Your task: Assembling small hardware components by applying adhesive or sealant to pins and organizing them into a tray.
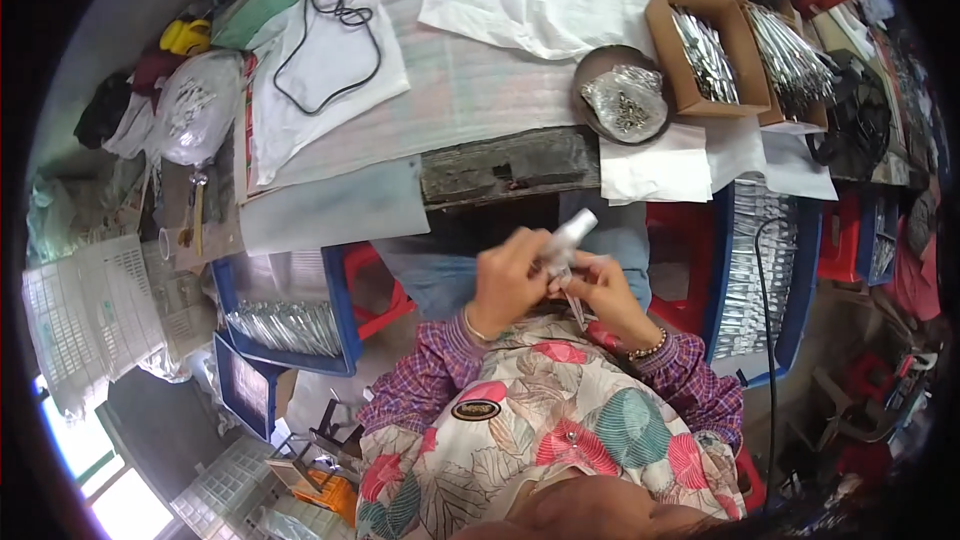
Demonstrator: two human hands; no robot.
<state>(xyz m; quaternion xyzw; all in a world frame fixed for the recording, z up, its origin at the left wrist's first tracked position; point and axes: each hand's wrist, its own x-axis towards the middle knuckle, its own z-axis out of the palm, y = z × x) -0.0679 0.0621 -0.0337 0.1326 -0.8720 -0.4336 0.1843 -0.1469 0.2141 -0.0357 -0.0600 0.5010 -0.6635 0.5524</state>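
White piece, cylindrical and blurred: located between the person's two hands, above the lap and just in front of the table edge, tilted with its free end up and to the right. Left hand: fingers bent and closed in a pinch on the white piece, back of the hand uppermost. Right hand: thumb and fingers drawn together at the lower end of the same piece. A thin silvery strip projects below the fingers; whether it is joined to the white piece cannot be told.

A beaded bracelet is worn on the right wrist. Below the hands, a floral apron covers the person's front. A blue crate to the left and a longer blue crate to the right both contain rows of silvery pieces. Red stools are seen on either side of the person.

On the table, beyond the hands, a dark bowl holds a clear bag of small metal parts. To its right, a cardboard box contains slender metal pieces. At the table's left, a black cord lies looped over white sheeting.
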